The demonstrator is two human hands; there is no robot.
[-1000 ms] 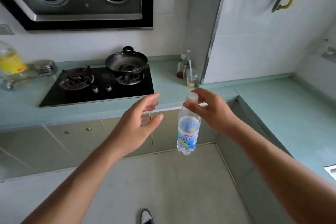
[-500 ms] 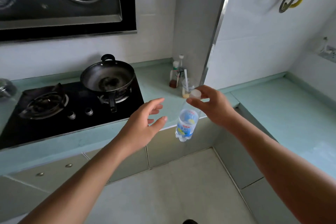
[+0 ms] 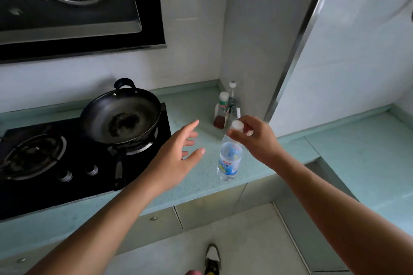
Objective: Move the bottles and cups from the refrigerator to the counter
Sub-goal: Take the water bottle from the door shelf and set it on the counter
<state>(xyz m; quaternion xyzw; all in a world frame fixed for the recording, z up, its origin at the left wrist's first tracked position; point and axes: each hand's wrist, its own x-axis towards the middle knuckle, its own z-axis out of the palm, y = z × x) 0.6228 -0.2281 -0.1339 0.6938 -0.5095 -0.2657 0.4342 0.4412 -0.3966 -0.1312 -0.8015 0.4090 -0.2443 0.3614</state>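
Head view, right hand: I see my right hand (image 3: 257, 140) pinching the white cap end of the water bottle (image 3: 229, 158) with fingertips closed around it.
Head view, bottle: it is clear plastic with a blue and white label, hanging from that grip over the front part of the teal counter (image 3: 335, 154); I cannot tell whether its base touches the surface.
Head view, left hand: my left hand (image 3: 176, 161) is just left of the bottle, fingers spread wide and holding nothing, apart from the bottle.
Head view, counter corner: a small sauce bottle (image 3: 221, 111) with dark liquid stands by the wall, with a taller slim bottle (image 3: 232, 90) just behind it.
Head view, stove: a black gas hob (image 3: 67, 163) sits left of my hands, with a dark wok (image 3: 121, 116) on its right burner.
Head view, above: the range hood (image 3: 73, 4) hangs over the hob.
Head view, floor: a shoe (image 3: 212, 260) shows at the bottom edge.
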